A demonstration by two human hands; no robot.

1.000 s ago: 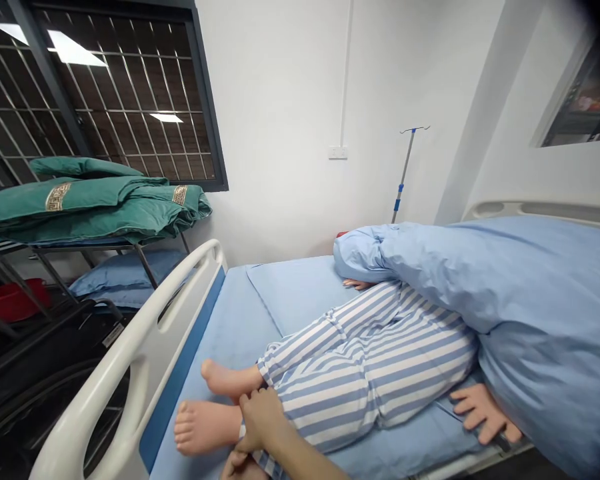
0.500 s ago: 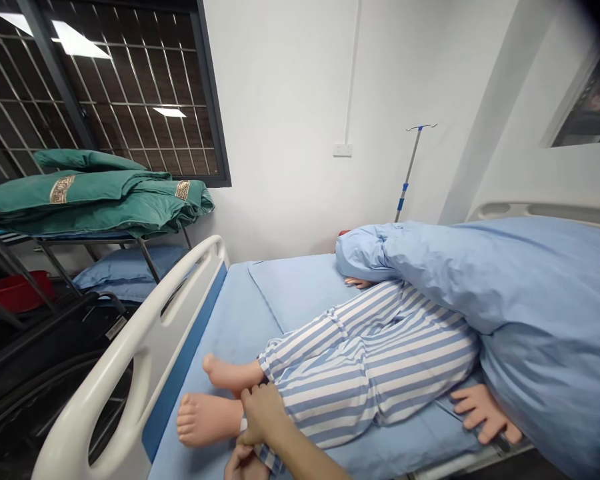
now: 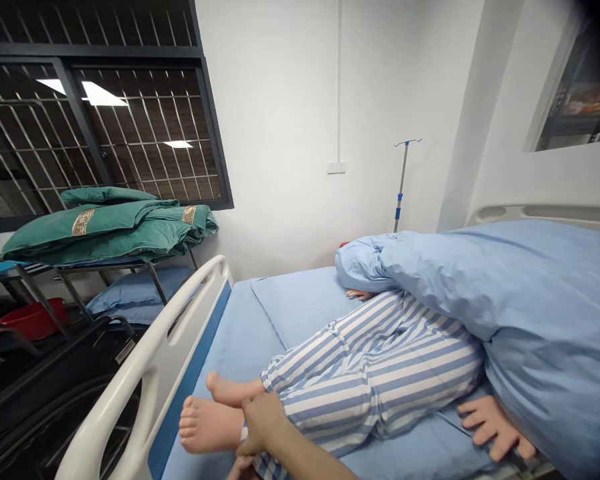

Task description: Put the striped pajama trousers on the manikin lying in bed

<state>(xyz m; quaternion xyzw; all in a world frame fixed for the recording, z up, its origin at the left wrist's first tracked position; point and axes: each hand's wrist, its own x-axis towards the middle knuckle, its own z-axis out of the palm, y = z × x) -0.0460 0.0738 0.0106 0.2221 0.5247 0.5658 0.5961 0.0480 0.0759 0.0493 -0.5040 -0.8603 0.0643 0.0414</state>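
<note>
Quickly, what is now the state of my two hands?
Left hand: mostly below the frame; its grip cannot be told.
Right hand: closed around the striped trouser leg near its end.

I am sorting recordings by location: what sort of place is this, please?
Probably a hospital ward or a care-training room. A panel-ended bed, a hooked drip stand and, at lower left, what looks like a wheelchair suggest it.
</note>
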